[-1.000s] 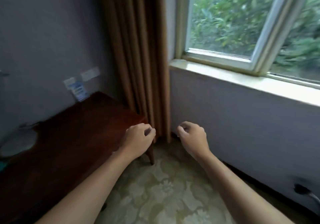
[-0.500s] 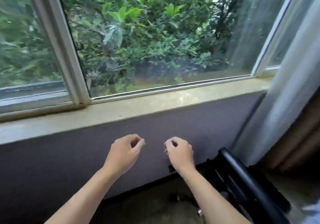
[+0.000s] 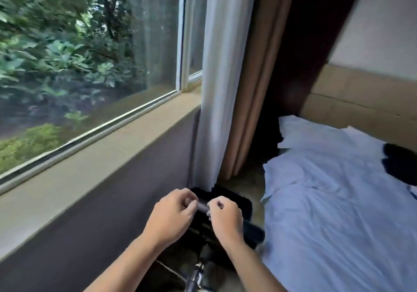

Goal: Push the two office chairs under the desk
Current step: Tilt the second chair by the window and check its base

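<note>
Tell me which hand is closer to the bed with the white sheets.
Right. The right hand sits over the black chair back, on the side facing the white bed. The left hand is beyond it, toward the window wall.

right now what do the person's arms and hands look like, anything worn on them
Both forearms are bare up to the bottom frame edge, with no sleeves showing. The left hand and right hand wear no gloves, and no rings, watch or bracelet are visible, though the picture is somewhat blurred.
</note>
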A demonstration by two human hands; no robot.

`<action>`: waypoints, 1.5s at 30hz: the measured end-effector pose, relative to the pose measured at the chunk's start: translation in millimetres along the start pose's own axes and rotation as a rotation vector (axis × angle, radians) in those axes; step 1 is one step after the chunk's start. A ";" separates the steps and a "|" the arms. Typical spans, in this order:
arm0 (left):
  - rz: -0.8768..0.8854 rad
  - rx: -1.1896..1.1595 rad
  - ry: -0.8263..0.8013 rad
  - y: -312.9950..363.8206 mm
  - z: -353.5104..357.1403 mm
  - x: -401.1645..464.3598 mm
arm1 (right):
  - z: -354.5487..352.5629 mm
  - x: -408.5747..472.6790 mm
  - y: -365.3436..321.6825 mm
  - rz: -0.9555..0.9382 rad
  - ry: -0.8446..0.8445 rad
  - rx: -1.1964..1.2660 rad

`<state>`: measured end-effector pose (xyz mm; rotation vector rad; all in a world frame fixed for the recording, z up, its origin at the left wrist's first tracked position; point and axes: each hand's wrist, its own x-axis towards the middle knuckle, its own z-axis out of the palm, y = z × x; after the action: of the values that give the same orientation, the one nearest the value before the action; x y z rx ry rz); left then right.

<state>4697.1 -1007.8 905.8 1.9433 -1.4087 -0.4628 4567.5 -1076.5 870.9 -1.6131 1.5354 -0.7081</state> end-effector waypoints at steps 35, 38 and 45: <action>-0.909 0.451 -0.579 -248.6 424.5 43.0 | 150.1 350.1 401.9 0.043 -0.330 -1.092; -0.885 0.428 -0.547 -252.8 422.9 34.9 | 157.0 347.1 408.5 -0.018 -0.224 -1.083; -0.846 0.396 -0.536 -255.9 421.8 30.3 | 159.9 342.0 414.4 -0.070 -0.135 -1.065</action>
<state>4615.5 -1123.9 432.3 2.8665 -0.9282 -1.2357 4510.9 -1372.5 398.2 -2.3912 1.8769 0.2903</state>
